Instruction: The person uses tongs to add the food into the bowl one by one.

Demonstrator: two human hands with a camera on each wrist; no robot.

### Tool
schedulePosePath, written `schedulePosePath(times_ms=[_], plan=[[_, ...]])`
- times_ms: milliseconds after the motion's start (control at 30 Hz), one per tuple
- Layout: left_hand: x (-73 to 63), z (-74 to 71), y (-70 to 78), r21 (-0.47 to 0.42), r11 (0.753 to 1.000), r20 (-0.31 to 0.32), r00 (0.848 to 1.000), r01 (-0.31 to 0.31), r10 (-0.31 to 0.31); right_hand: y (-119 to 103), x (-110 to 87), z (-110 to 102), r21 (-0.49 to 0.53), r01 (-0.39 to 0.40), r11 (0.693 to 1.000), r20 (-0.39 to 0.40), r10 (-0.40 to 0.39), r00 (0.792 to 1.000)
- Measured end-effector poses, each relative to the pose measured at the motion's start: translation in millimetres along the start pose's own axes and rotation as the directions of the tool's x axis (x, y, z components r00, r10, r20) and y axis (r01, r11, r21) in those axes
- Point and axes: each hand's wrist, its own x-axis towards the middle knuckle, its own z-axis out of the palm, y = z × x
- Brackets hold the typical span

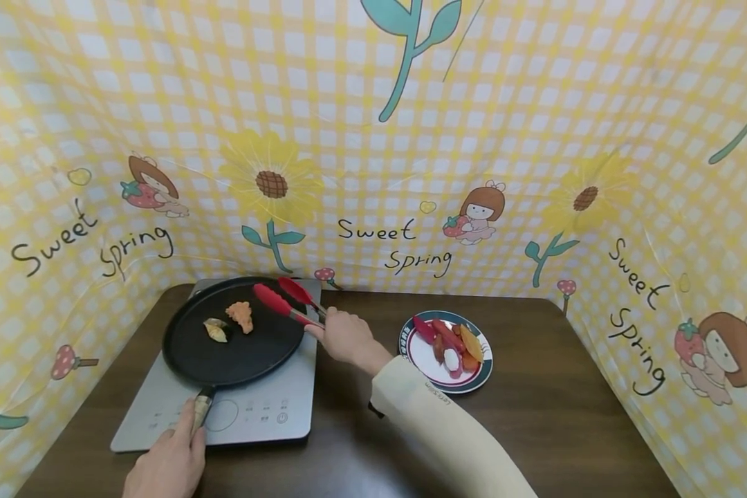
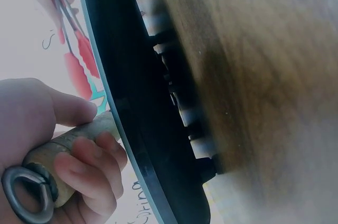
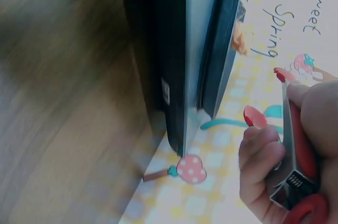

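A round black frying pan (image 1: pixel 249 363) sits on a silver induction cooktop (image 1: pixel 268 418). My left hand (image 1: pixel 168 460) grips its handle (image 2: pixel 63 147), with the fingers curled round it. Two food pieces lie in the pan: a craggy orange-brown one (image 1: pixel 241 316) and a smaller pale yellow one (image 1: pixel 215 330). Red-tipped tongs (image 1: pixel 275 301) are held in my right hand (image 1: pixel 348 339) above the pan's right side. Their tips stand apart with nothing between them. In the right wrist view the tongs (image 3: pixel 298 145) show a metal body and a red end loop.
Right of my right forearm is a patterned-rim plate (image 1: pixel 484 370) with several red, orange and yellow food pieces and one white piece. Everything stands on a dark wooden table (image 1: pixel 554 408). A yellow checked cloth (image 1: pixel 361 152) hangs behind and at both sides.
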Motion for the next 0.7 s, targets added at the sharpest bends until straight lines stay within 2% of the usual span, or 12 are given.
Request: schedulePosePath(times_ms=[367, 567, 700], plan=[[1.3, 2.8, -1.6, -0.008, 1.000, 0.003, 1.000, 0.010, -0.010, 29, -11.7, -7, 0.003, -0.035, 0.999, 0.015, 0.035, 0.999], [1.3, 4.5, -3.4, -0.015, 1.000, -0.017, 1.000, 0.001, -0.001, 49, -19.8, -11, 0.020, -0.043, 0.999, -0.004, 0.043, 0.999], [1.3, 3.2, -3.1, -0.009, 1.000, -0.022, 1.000, -0.001, 0.001, 65, -28.4, -16, -0.016, -0.044, 0.999, -0.026, 0.043, 0.999]])
